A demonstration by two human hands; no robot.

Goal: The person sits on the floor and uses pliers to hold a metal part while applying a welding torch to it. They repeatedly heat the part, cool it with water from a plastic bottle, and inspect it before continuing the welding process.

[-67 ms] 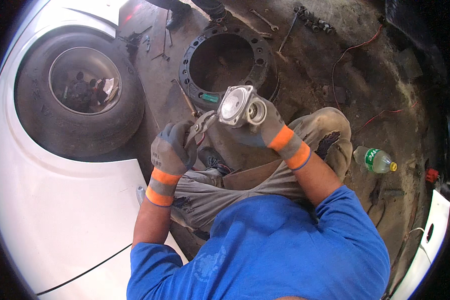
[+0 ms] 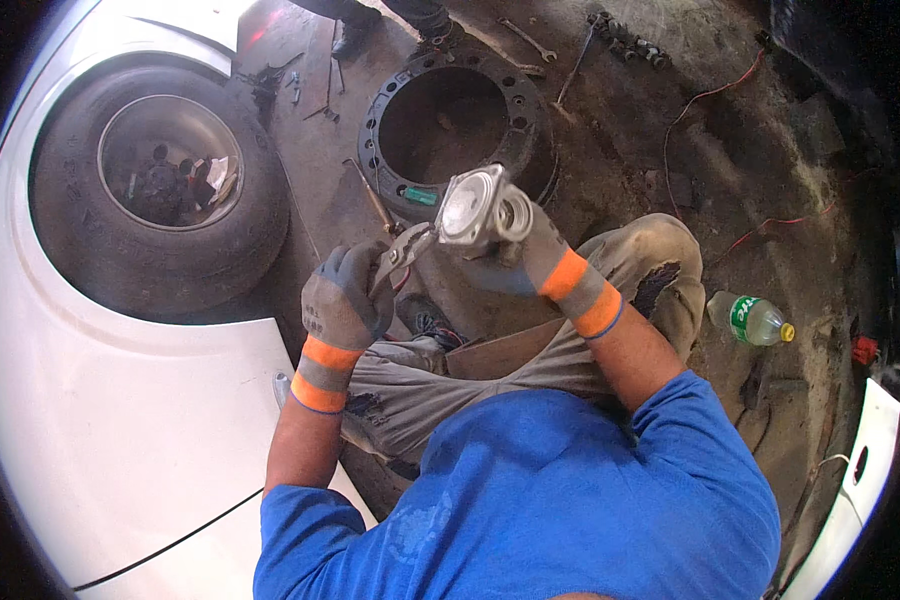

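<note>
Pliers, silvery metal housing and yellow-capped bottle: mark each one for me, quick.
Pliers (image 2: 400, 254), head view: on the bare metal near the pivot.
Silvery metal housing (image 2: 467, 205), head view: on its round face.
Yellow-capped bottle (image 2: 744, 319), head view: on the green label around its middle.

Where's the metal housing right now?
Head view, just above centre: the metal housing is in the right hand, its left edge at the tip of the pliers in the left hand.
</note>
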